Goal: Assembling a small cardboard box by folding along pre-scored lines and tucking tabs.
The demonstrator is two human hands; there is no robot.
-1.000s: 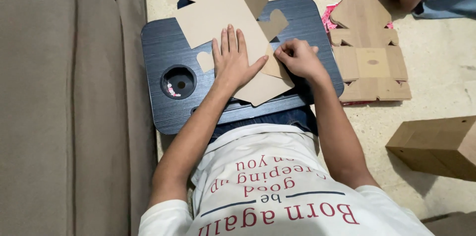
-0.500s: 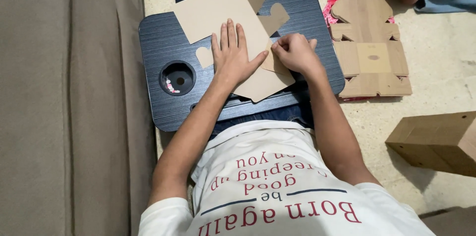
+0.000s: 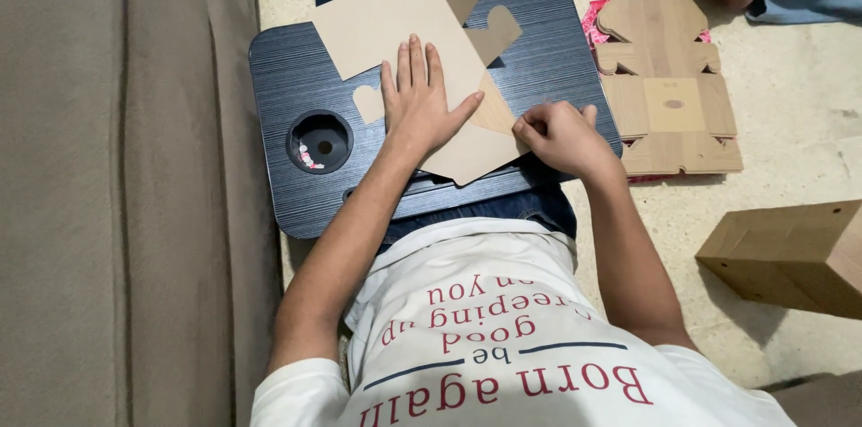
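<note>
**Pressing and creasing a box blank on a lap tray**

Beige speckled floor is carrying a dark blue wood-grain lap tray [image 3: 296, 59] beside a brown sofa. On it, a flat brown die-cut cardboard box blank [image 3: 395, 18] is lying from the far edge to the near right corner. The left hand [image 3: 422, 104] is pressing it flat, fingers spread. The right hand [image 3: 561, 135] is pinching a flap at the near right edge. Keeping the flat palm close to the crease would likely give a cleaner fold.

A dark lap table [image 3: 557, 50] carries a flat cardboard cutout [image 3: 395, 18]. On the floor [image 3: 790, 104] lie a flattened box [image 3: 669, 77] and a folded box [image 3: 790, 252].
</note>
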